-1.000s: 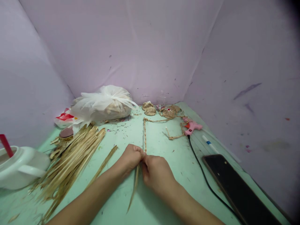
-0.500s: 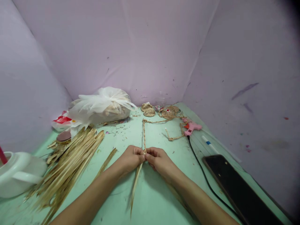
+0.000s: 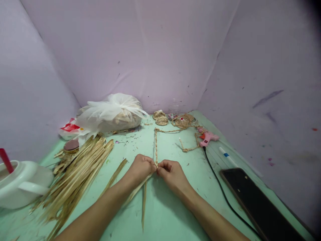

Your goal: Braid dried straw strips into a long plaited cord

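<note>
Braid [image 3: 156,145] stretched across the table [image 3: 173,214], its near end pinched by the left hand [image 3: 141,167] and right hand [image 3: 173,173]; a slackened pinch could have let it unravel, and uneven pulling might have split the thin strips [image 3: 143,206] trailing nearer the body.

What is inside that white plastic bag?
Pale tan material shows through the thin white plastic bag. The rest is covered by its cloudy folds, so I can't tell exactly what it is.
</note>
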Available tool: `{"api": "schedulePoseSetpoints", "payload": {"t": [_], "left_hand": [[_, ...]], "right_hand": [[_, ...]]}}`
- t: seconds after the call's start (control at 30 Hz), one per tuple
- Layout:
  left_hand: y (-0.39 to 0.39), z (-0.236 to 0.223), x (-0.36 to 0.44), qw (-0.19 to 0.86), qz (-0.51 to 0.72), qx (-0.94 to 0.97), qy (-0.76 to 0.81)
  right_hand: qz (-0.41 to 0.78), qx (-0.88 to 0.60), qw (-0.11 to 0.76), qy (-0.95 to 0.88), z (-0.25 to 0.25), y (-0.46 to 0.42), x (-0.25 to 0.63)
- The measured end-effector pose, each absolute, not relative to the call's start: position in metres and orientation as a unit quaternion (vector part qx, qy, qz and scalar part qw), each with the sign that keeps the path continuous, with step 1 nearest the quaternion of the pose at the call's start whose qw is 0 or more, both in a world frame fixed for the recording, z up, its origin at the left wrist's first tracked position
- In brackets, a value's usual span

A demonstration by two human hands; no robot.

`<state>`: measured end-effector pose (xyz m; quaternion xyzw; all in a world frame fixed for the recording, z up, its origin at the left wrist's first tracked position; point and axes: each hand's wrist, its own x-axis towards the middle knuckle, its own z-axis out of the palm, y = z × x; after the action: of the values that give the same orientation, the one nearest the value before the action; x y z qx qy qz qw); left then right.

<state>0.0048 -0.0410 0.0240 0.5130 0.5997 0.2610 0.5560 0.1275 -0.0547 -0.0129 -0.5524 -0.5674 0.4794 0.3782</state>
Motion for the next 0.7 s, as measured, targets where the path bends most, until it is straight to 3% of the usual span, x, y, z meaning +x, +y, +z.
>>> {"api": "schedulePoseSetpoints", "payload": {"t": [0.43,0.7], "left_hand": [[-0.041,0.02,-0.009,0.464,0.168,0.66,0.566],[-0.049,0.034,-0.009,0.365,0.121,0.697,0.606]], "right_hand": [[0.622,-0.53,0.373,-0.439,-0.005,-0.058,0.124],[0.631,-0.543,0.386,-0.397,-0.006,-0.059,0.123]]}}
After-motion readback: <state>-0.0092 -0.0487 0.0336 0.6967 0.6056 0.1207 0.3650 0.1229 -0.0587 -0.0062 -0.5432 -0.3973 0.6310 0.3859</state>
